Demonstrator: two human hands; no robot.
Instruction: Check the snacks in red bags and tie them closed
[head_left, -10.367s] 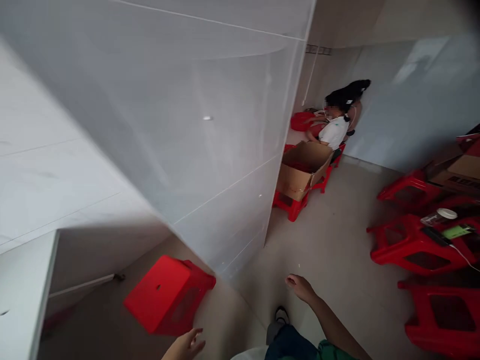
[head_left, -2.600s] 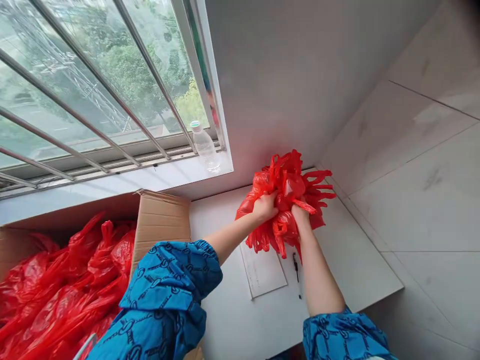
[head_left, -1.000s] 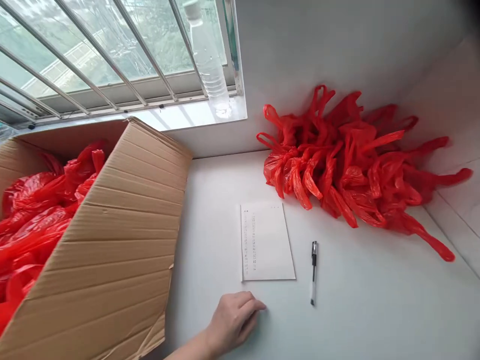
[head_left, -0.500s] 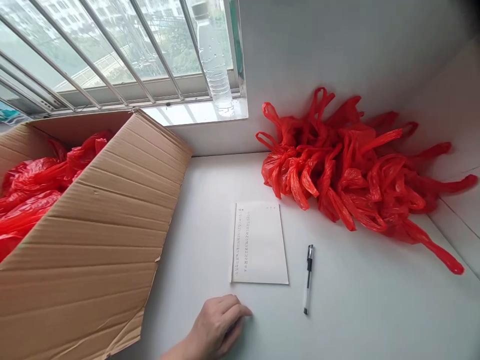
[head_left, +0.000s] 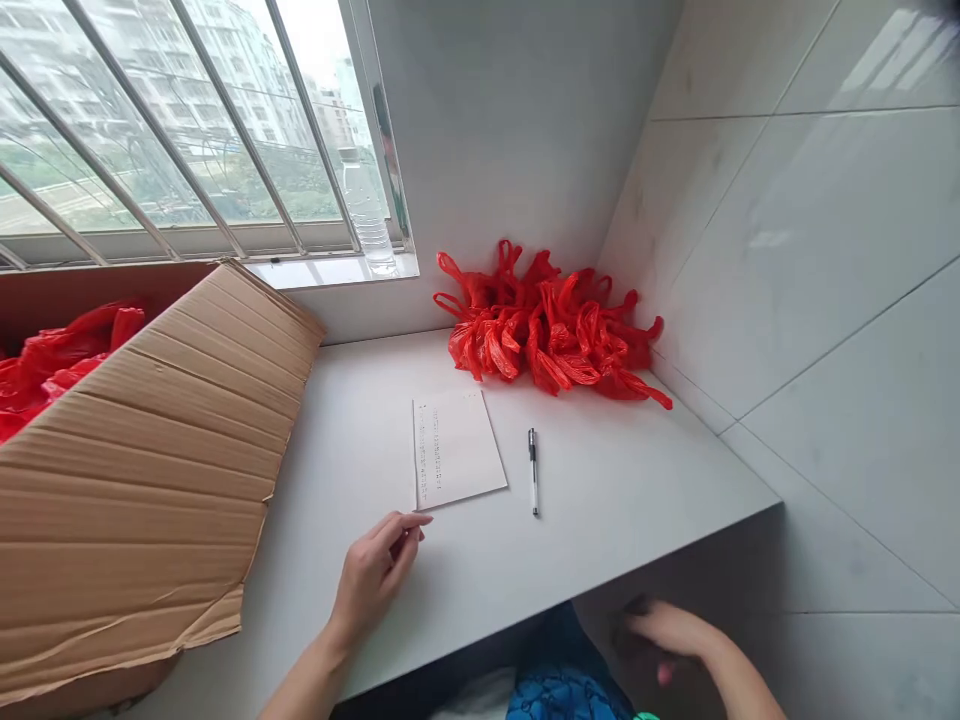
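Observation:
My left hand (head_left: 373, 575) rests on the white table (head_left: 600, 500) with its fingers loosely curled, holding nothing, its fingertips just short of the near corner of a printed sheet of paper (head_left: 455, 447). A pen (head_left: 532, 470) lies to the right of the sheet. A heap of red plastic bags (head_left: 547, 325) sits in the far corner against the wall. My right hand (head_left: 664, 632) is below the table edge at the bottom right, blurred, near my lap.
A large open cardboard box (head_left: 150, 450) with red bags (head_left: 60, 345) inside fills the table's left side. A clear water bottle (head_left: 367, 215) stands on the windowsill by the barred window. Tiled wall closes off the right.
The view has pulled back and up, so table edge and right wall now show. My left hand has moved closer to the paper's corner. My right hand has come into view below the table.

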